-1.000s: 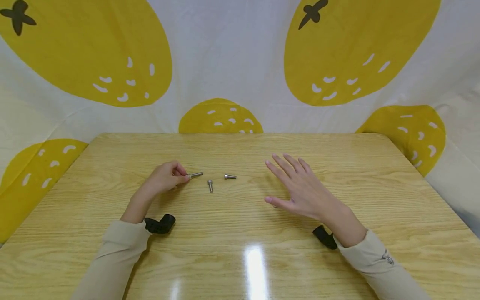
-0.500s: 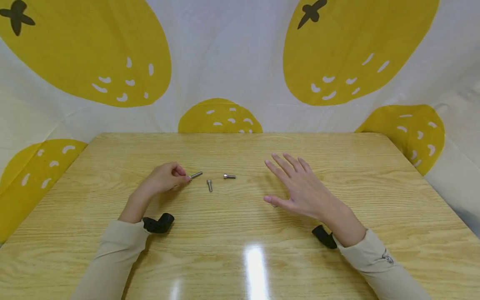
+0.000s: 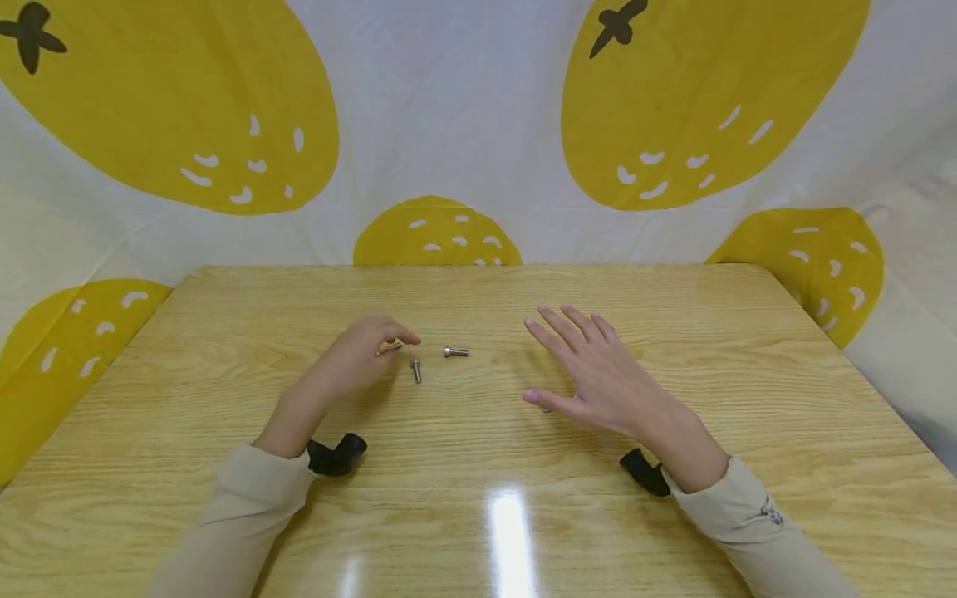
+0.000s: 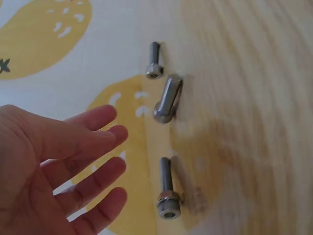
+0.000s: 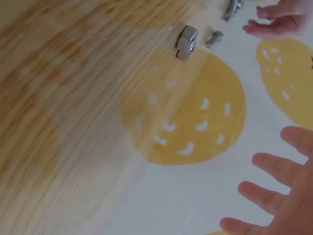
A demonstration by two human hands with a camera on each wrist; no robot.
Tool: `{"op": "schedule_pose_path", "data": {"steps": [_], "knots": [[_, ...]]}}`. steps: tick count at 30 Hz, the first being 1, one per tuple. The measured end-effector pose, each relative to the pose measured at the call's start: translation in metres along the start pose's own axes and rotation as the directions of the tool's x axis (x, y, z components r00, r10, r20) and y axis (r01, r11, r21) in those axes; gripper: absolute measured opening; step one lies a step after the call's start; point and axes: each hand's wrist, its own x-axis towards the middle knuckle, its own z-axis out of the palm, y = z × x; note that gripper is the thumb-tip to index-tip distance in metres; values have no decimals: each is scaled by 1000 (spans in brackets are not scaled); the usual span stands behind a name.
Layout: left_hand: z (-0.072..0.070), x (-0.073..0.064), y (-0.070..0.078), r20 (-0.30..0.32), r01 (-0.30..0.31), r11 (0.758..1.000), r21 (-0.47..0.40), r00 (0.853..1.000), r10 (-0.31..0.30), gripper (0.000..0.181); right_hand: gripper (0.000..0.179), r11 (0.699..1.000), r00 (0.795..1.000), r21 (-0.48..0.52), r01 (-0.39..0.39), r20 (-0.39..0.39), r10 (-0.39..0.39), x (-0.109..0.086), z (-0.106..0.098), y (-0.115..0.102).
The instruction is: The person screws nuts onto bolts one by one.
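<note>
My left hand [image 3: 359,353] hovers over a metal bolt [image 3: 390,349], its fingers loosely extended and apart from it. In the left wrist view, that bolt carries a hex nut [image 4: 169,197] threaded up by its socket head. Two more socket-head bolts lie farther right on the table: a nearer bolt [image 3: 416,370] and a farther bolt [image 3: 456,352]. My right hand [image 3: 598,374] is held spread above the table and holds nothing. Hex nuts [image 5: 187,43] rest near it, close together; the head view shows only a sliver below the thumb.
The wood-grain table [image 3: 419,465] has a glossy surface that reflects a light near its front. Behind it hangs a white cloth [image 3: 449,108] with yellow fruit prints. Black wrist mounts [image 3: 338,454] stick out beside both sleeves.
My left hand has let go of the bolt with the nut and moved slightly right above it, fingers extending. My right hand stays nearly still.
</note>
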Motion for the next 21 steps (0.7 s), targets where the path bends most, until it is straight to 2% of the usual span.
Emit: {"op": "schedule_pose_path", "data": {"steps": [5, 10, 14, 16, 21], "knots": [[12, 1, 1, 115, -18, 999, 33, 993, 14, 26, 80, 1000, 1000, 2, 4, 1, -4, 0, -1, 0], [18, 2, 3, 143, -38, 998, 42, 989, 31, 22, 79, 1000, 1000, 8, 6, 1, -6, 0, 0, -1], [18, 3, 5, 158, 4, 1000, 3, 987, -5, 16, 79, 1000, 1000, 16, 6, 3, -6, 0, -1, -1], [18, 3, 6, 177, 38, 999, -10, 984, -36, 13, 79, 1000, 1000, 19, 3, 8, -4, 0, -1, -1], [19, 2, 8, 209, 81, 996, -26, 975, -73, 8, 79, 1000, 1000, 21, -3, 22, 3, 0, -2, -1]]}}
